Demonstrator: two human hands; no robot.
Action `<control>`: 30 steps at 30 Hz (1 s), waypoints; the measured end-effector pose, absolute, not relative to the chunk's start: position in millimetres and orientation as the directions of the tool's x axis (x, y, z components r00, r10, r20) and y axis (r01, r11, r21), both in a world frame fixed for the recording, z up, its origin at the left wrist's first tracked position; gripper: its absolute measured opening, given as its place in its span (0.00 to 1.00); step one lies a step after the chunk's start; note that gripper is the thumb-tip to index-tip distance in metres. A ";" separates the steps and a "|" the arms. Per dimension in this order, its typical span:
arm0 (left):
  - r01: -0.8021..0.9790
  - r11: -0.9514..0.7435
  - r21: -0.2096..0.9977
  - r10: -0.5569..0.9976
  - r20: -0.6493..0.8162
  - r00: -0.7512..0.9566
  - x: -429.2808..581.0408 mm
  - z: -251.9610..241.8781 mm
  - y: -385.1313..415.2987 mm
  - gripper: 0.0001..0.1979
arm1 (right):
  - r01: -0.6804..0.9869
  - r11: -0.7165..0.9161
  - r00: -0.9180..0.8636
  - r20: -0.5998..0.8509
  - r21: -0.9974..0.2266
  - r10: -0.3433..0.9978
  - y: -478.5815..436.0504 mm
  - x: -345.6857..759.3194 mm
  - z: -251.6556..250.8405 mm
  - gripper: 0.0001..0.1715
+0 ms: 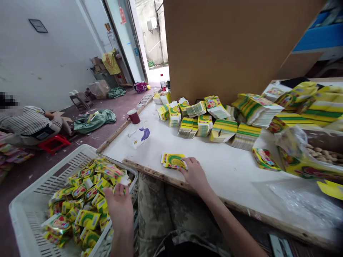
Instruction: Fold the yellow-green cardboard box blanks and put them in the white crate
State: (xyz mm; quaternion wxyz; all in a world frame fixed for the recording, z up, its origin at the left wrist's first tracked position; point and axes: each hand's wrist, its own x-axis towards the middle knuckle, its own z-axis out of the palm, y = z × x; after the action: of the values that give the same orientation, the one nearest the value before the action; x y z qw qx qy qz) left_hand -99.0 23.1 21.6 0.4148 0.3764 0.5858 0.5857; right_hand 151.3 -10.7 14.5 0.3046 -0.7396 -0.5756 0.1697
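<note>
Pinched between thumb and fingers of the right hand (pixel 197 175) is the right end of a flat yellow packet (pixel 173 160); a narrow grip is shown. The packet is rested on the white tabletop (pixel 227 175), near the wooden edge strip (pixel 152 173). At the fingertips of the left hand (pixel 119 203), which is raised over the white basket (pixel 24 207), a 2nd yellow packet (pixel 111 171) is seen. It is blurred, and whether it is gripped or loose cannot be told.

The basket is set beside the table's left end and is partly filled with a heap of yellow packets (pixel 88 219), which are lying at mixed angles.

On the tabletop, beyond the right hand, stacks of yellow printed cards (pixel 223 130) are arranged in uneven rows before a brown cardboard panel (pixel 219 46). A tissue pack (pixel 138 138) and, behind it, a maroon mug (pixel 133 117) are placed at the far left. To the right, a box (pixel 297 153) is seen holding small brown round items (pixel 321 155); clear plastic film (pixel 302 196) is spread in front of it. In the background, 1 person (pixel 29 119) is seated on a red stool (pixel 55 142).
</note>
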 end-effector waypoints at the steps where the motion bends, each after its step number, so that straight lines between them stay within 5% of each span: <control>1: -0.099 0.047 0.994 0.907 -0.084 -0.413 -100.5 20.2 24.9 0.16 | 0.762 -0.194 0.315 0.092 -0.618 0.945 -4.9 154.1 12.1 0.16; 6: -0.380 0.099 0.919 0.879 -0.260 -0.400 -80.2 18.1 11.7 0.07 | 0.815 -0.265 0.358 0.087 -0.516 0.930 3.4 153.5 3.7 0.13; 15: -0.445 0.157 0.882 0.963 -0.237 -0.131 -32.0 11.8 -19.8 0.28 | 0.761 -0.220 0.354 0.106 -0.610 0.929 -11.5 157.7 6.0 0.07; 18: -0.470 0.111 0.876 0.988 -0.147 -0.040 -22.9 15.5 -23.0 0.32 | 0.702 -0.071 0.204 0.105 -0.709 0.973 -19.2 150.1 18.3 0.08; 22: -0.530 0.088 0.844 0.996 -0.089 0.024 -20.4 30.7 -19.0 0.29 | 0.464 0.153 -0.142 0.097 -0.872 0.985 -34.4 125.4 33.6 0.11; 27: -0.488 0.041 0.872 0.996 -0.077 -0.054 -22.6 33.2 -16.3 0.31 | -0.147 0.066 -0.192 0.094 -0.987 0.977 -49.3 100.6 34.6 0.15; 30: -0.457 0.047 0.888 0.992 -0.096 -0.085 -21.3 23.9 -22.2 0.28 | -0.253 0.059 -0.213 0.115 -0.966 0.970 -54.6 97.4 32.6 0.22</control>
State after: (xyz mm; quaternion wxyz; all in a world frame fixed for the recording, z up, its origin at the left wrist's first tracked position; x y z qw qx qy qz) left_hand -21.3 -22.2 23.9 0.5937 0.3237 0.4133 0.6098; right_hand 97.4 -54.6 32.6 0.5194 -0.3519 -0.5095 0.5889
